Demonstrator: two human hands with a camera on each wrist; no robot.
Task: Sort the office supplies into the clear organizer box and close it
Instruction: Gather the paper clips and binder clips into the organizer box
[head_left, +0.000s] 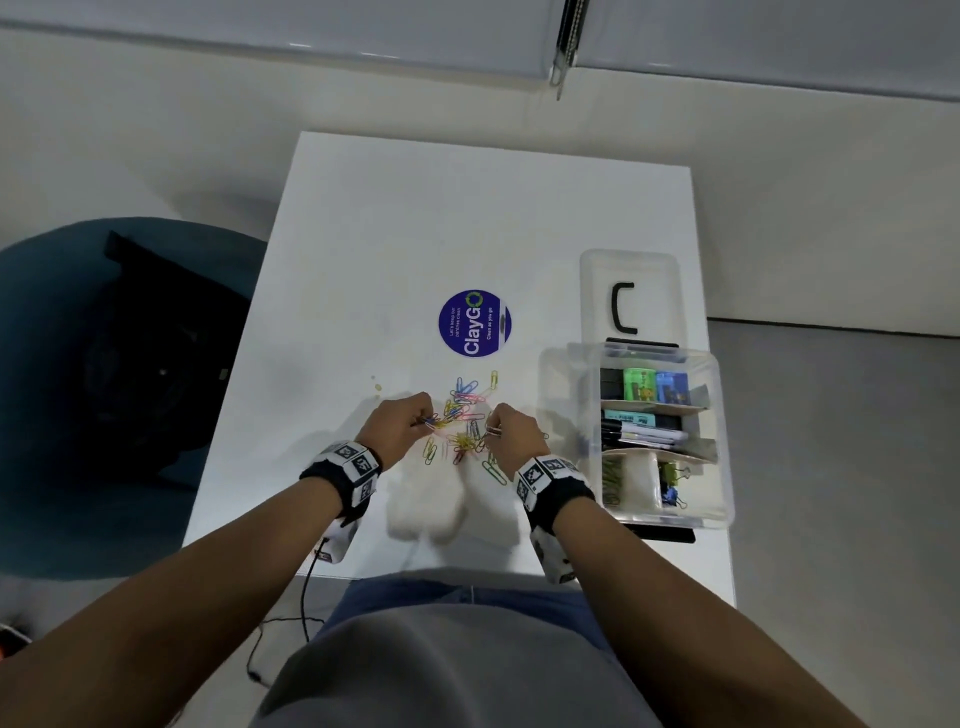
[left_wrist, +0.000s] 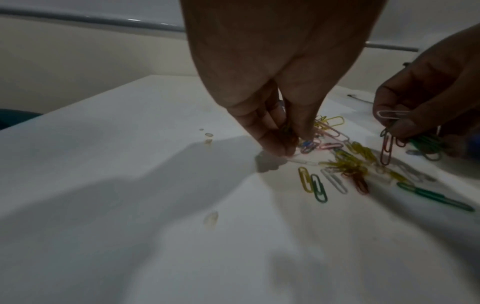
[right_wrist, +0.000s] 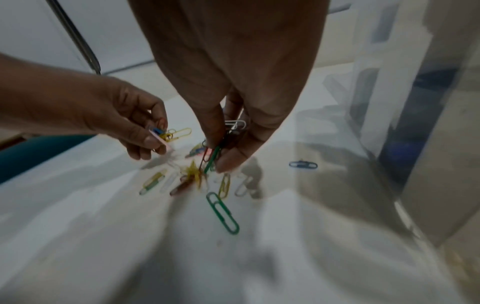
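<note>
Coloured paper clips (head_left: 464, 410) are scattered on the desk (head_left: 415, 218) between both hands, left hand (head_left: 400, 428) and right hand (head_left: 511, 434) each pinching several, seemingly gathered for the open clear organizer box (head_left: 723, 467) just right of them.

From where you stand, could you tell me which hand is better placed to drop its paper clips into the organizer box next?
The right hand. It already pinches several paper clips and sits beside the open organizer box; the left hand is farther off, across the pile.
</note>
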